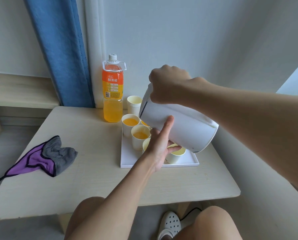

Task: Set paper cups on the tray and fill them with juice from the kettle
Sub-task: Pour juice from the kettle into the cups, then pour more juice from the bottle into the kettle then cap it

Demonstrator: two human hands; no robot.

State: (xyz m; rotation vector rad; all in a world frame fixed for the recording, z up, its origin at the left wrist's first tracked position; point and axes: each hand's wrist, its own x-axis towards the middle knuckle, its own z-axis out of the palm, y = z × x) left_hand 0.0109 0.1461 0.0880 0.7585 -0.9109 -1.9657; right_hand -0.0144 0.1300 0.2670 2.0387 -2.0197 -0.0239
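Right hand (169,84) grips tilted white plastic kettle (188,129) by its handle; flat left hand (159,148) at seven o'clock braces its likely heavy body.

kettle (188,129): white plastic, smooth, with a soft satin sheen
paper cups (137,144): thin cream paper, matt, rolled rims
tray (129,158): white, smooth, faint sheen; plastic or lacquered, cannot tell which
counter (96,170): pale wood-grain board, matt, fine streaked grain, smooth rounded edge
bottle (112,108): clear glossy plastic; shiny printed orange label; ribbed white plastic cap
cloth (40,158): soft napped fabric, matt, one face purple, the other grey, dark stitched hem
curtain (58,49): blue woven cloth, matt, slightly coarse
wall (196,32): painted, matt, smooth
shoe (170,222): white moulded plastic or foam, perforated, matt
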